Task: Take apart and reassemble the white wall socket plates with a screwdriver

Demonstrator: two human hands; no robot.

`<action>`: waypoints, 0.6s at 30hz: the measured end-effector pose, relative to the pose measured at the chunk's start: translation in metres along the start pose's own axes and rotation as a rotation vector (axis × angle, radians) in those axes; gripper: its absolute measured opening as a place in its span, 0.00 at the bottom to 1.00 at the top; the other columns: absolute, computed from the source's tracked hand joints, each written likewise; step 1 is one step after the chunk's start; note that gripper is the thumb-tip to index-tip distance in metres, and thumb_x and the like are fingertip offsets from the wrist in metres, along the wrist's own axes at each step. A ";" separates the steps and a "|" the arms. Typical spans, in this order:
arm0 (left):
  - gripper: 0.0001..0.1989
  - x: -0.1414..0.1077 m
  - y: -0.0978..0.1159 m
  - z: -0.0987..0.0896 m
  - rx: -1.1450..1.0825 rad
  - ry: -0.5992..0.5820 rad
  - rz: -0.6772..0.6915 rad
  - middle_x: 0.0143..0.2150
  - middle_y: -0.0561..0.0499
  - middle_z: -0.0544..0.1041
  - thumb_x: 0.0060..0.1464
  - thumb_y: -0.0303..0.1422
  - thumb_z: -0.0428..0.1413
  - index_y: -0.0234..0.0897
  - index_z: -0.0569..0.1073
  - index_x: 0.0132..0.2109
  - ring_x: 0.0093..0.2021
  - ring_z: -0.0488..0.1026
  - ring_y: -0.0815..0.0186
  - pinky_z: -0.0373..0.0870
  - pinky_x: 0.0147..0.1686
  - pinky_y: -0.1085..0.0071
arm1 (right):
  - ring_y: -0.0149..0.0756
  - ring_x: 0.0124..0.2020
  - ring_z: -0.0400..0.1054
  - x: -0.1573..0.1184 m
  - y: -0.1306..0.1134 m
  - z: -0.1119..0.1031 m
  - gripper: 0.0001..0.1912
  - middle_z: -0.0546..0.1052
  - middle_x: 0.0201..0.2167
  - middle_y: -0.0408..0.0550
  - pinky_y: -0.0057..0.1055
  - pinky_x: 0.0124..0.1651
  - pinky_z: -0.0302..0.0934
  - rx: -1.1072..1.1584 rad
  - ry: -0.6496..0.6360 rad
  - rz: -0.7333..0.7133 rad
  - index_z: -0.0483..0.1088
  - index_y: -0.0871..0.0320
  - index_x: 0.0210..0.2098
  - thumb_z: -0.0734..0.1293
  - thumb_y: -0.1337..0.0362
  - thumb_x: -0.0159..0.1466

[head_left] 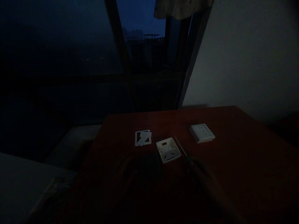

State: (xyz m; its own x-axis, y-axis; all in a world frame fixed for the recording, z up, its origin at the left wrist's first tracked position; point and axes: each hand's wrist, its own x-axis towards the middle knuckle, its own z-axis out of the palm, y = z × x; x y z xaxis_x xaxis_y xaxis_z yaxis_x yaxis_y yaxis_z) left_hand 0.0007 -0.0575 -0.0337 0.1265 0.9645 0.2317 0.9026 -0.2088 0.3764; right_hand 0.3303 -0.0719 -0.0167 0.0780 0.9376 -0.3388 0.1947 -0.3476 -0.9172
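My right hand (198, 171) is closed on the green handle of a screwdriver (182, 147), whose thin shaft points forward and left. Just left of that shaft lies a white socket back box (168, 150), hollow side up. In deep shadow, my left hand (126, 171) rests over the table with thumb and fingers apart. Beside it is a dark, squarish thing (149, 166), too dim to name; whether the hand touches it I cannot tell. Farther forward lies a white frame (136, 139) with small white plates (145, 135) across it.
A white wall socket on its box (202, 133) sits at the right on the reddish-brown table (233, 130). Behind the table are a dark-framed window (126, 56) and a pale wall (245, 56). The light is very low.
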 end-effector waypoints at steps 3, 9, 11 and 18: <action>0.36 0.001 0.018 0.011 -0.044 -0.111 0.152 0.64 0.46 0.62 0.47 0.41 0.62 0.46 0.62 0.62 0.62 0.60 0.46 0.60 0.60 0.48 | 0.43 0.41 0.71 0.014 0.002 0.002 0.25 0.77 0.41 0.51 0.33 0.40 0.66 -0.073 0.093 -0.049 0.69 0.56 0.46 0.60 0.43 0.62; 0.43 0.009 0.035 0.028 -0.074 -0.241 0.235 0.68 0.47 0.56 0.45 0.34 0.64 0.51 0.55 0.66 0.64 0.57 0.47 0.60 0.59 0.48 | 0.46 0.40 0.73 0.056 0.002 0.009 0.22 0.78 0.39 0.52 0.38 0.43 0.65 -0.142 0.094 -0.181 0.70 0.58 0.43 0.64 0.46 0.60; 0.42 0.012 0.033 0.028 -0.081 -0.254 0.245 0.67 0.47 0.58 0.45 0.36 0.64 0.51 0.57 0.65 0.63 0.59 0.47 0.62 0.58 0.49 | 0.46 0.40 0.73 0.068 0.001 0.013 0.22 0.79 0.39 0.54 0.38 0.43 0.66 -0.145 0.076 -0.225 0.70 0.59 0.43 0.62 0.48 0.61; 0.37 0.029 0.039 0.003 -0.093 -0.212 0.140 0.62 0.44 0.64 0.44 0.42 0.64 0.47 0.64 0.61 0.60 0.63 0.45 0.63 0.56 0.49 | 0.47 0.45 0.72 0.077 -0.002 0.020 0.22 0.78 0.44 0.53 0.41 0.48 0.64 -0.174 0.003 -0.291 0.73 0.61 0.46 0.63 0.52 0.60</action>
State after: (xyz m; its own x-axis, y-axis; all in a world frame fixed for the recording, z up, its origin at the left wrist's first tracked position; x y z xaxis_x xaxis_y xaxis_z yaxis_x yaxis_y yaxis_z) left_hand 0.0408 -0.0367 -0.0147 0.3399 0.9353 0.0979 0.8298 -0.3473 0.4369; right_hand 0.3166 0.0013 -0.0450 -0.0021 0.9978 -0.0669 0.3729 -0.0613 -0.9259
